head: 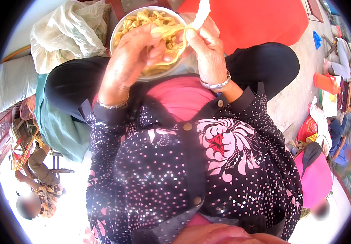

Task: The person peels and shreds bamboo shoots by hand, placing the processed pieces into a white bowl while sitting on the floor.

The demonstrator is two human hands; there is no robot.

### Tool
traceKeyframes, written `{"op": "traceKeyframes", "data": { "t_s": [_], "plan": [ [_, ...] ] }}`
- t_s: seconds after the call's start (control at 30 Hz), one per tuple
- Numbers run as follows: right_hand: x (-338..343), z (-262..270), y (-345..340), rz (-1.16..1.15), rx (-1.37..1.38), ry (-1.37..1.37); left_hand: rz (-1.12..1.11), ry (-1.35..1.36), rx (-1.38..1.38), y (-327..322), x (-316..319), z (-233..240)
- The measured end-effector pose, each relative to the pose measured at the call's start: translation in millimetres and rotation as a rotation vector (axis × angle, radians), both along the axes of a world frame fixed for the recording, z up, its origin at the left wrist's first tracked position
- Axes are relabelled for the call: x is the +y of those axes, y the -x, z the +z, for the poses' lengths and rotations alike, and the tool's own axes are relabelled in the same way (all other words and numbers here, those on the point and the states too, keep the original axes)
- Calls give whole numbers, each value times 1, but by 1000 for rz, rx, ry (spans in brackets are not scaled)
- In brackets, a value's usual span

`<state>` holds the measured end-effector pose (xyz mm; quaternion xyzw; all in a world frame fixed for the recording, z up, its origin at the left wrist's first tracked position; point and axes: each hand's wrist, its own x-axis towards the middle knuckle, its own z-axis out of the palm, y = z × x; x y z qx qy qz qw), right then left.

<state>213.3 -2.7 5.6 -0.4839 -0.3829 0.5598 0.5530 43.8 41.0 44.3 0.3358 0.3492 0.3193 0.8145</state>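
A flat yellow strip of plant-like material stretches between my two hands, above a round white basin. My left hand pinches one end between thumb and fingers, and a loop of the strip hangs below it. My right hand grips the strip where it crosses itself, and a paler end sticks up past the fingers. Many folded or knotted yellow pieces fill the basin, which rests in front of my lap. Both wrists wear metal bracelets.
Red cloth spreads beyond my right knee. A whitish woven sack lies left of the basin, with green cloth beside my left leg. An orange container stands far right. Several other people sit at both sides, apart from my hands.
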Motion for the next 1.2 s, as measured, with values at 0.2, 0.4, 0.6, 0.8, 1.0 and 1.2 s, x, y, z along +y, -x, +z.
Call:
{"op": "traceKeyframes", "data": {
  "t_s": [0.2, 0.4, 0.6, 0.8, 1.0, 1.2],
  "plan": [
    [8, -5, 0, -96, -337, -232, 40, 19, 26, 3, 0, -8],
    [7, 0, 3, -13, -275, -127, -42, -53, 158, 4, 6, -20],
    [6, -14, 1, 84, -181, -110, -100, -185, 273, -1, 3, -33],
    [13, -16, -9, -105, -473, -281, 61, -139, 198, 2, 5, -49],
    [37, 12, -16, -117, -914, -719, 74, -132, 116, 0, 3, -49],
    [40, 10, -19, -21, -1002, -690, 49, -135, 88, 3, 3, -53]
  ]
}}
